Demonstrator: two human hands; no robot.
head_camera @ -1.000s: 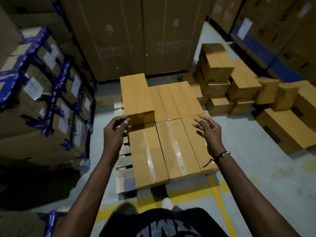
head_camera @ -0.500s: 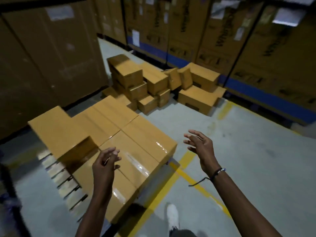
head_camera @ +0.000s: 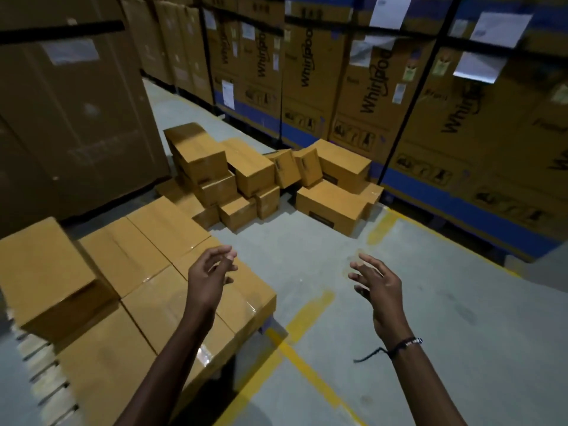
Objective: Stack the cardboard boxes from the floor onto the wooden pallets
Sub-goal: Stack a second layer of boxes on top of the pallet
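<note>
Several flat tan cardboard boxes (head_camera: pixel 144 253) lie side by side on a wooden pallet (head_camera: pixel 46 392) at the lower left, with one more box (head_camera: pixel 46 272) on top at the left. A loose pile of tan boxes (head_camera: pixel 246 176) sits on the floor ahead, near the racking. My left hand (head_camera: pixel 209 281) hovers over the pallet's right-hand boxes, fingers loosely curled, holding nothing. Over bare floor, my right hand (head_camera: pixel 376 287) is held out with spread fingers, also holding nothing; a dark cord bracelet is on its wrist.
Tall cartons (head_camera: pixel 368 87) fill the blue racking along the right and back. A large brown carton (head_camera: pixel 70 118) stands at the left behind the pallet. Yellow lines (head_camera: pixel 307 321) mark the grey concrete floor between the pallet and the pile.
The view has swung right from the pallet toward the floor pile. Both hands have come away from the stacked boxes, and they hold nothing.
</note>
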